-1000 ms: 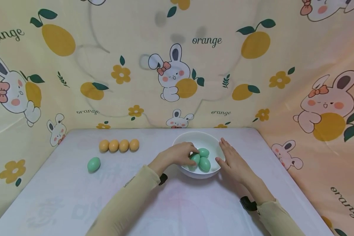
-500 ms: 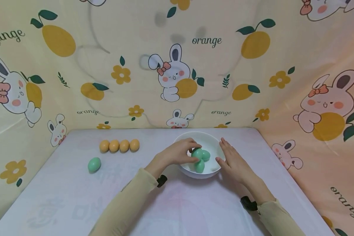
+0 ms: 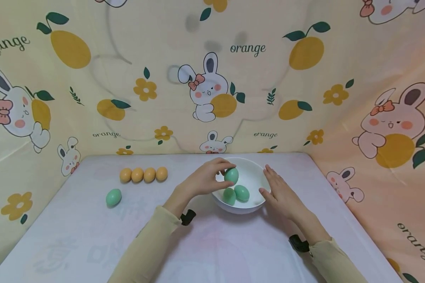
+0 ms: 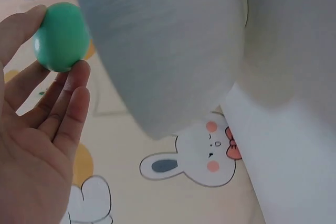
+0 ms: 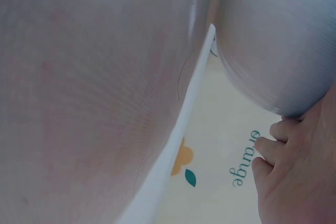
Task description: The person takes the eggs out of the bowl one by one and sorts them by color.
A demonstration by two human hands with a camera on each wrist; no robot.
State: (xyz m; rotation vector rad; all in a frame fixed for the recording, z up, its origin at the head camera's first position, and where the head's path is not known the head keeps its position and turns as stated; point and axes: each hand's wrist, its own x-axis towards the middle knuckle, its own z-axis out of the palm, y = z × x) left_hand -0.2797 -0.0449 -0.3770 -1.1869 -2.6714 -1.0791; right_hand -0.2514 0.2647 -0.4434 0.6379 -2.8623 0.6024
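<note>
Between thumb and fingertips, my left hand point(image 3: 203, 179) pinches a green egg point(image 3: 231, 176) above the left side of a white bowl point(image 3: 239, 210). The left wrist view shows this egg point(image 4: 63, 38) held at its two ends, beside the bowl's outer wall point(image 4: 163, 61). Two more green eggs lie in the bowl, one nearer the left point(image 3: 229, 196) and the other egg point(image 3: 242, 193) beside it. My right hand point(image 3: 283, 196) rests against the bowl's right rim with its fingers extended. In the right wrist view, the fingers of that hand point(image 5: 299, 166) lie along the bowl's outside point(image 5: 278, 35).
One green egg point(image 3: 113, 197) lies on the left part of the white-covered table point(image 3: 198, 247). Behind it stands a row of several yellow-orange eggs point(image 3: 137, 175). A patterned cloth point(image 3: 156, 47) with rabbits and oranges walls off the back and sides.
My left hand has taken hold of one green egg and raised it up and left from the others. The two eggs in the bowl have shifted. My right hand has stayed at the rim.
</note>
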